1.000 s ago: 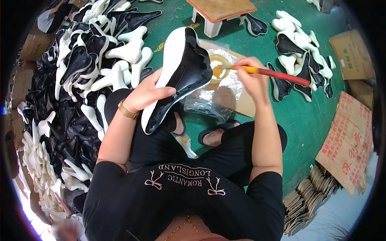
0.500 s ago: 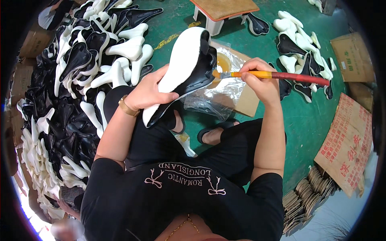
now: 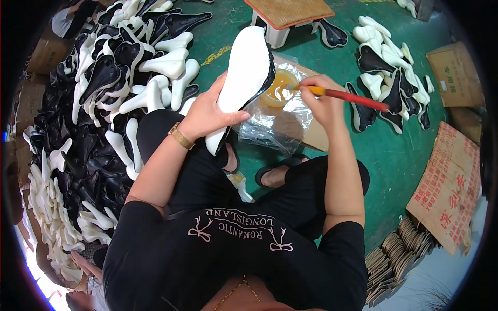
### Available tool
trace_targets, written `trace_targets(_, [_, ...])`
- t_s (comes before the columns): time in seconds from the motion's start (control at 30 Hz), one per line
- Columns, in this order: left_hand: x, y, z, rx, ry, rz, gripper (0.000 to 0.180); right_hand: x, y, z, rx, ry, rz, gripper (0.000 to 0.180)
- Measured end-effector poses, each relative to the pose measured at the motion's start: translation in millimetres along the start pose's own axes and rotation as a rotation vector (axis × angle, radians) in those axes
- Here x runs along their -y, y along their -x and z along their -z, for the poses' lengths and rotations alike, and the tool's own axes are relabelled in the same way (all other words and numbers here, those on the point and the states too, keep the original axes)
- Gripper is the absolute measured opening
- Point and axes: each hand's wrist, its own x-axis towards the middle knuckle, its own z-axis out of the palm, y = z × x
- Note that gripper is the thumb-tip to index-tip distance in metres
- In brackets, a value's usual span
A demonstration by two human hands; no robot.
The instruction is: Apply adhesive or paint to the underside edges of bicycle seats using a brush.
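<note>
Head view | our left hand point(image 3: 207, 116) clasps white-and-black moulded saddle shell point(image 3: 243, 85) | our right hand point(image 3: 322, 101) pinches red-and-yellow-handled brush point(image 3: 345, 96) over amber glue tub point(image 3: 280, 88)

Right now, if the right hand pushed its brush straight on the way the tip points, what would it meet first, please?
The right hand aims the brush left, tip at the yellowish glue pot. Just beyond is the saddle held by the left hand; depth is unclear.

Saddle shell point(image 3: 244, 67): smooth matt white plastic, black edge.
Brush point(image 3: 345, 95): glossy red-and-yellow handle.
Wrap point(image 3: 277, 122): crinkled clear plastic.
Floor point(image 3: 404, 155): green, painted.
</note>
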Motion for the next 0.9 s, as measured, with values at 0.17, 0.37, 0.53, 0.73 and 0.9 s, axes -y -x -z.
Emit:
trace_targets(0.17, [6,-6,-2,-0.055,0.085,-0.068,0.096,5,-2,7,-0.046,-0.109,-0.01,0.007])
trace_targets(0.37, [4,-10,-8,-0.054,0.104,-0.064,0.084,26,6,16,0.117,-0.56,-0.159,0.006])
trace_targets(0.53, [1,-12,-11,-0.068,0.133,-0.075,0.081,40,1,8,-0.092,-0.236,0.087,0.006])
trace_targets(0.73, [-2,-17,-14,-0.11,0.173,-0.015,0.074,63,13,-3,0.102,-0.243,0.349,0.012])
trace_targets(0.9, [-1,-26,-18,-0.149,0.363,-0.008,0.065,81,19,-6,0.184,-0.225,0.357,0.012])
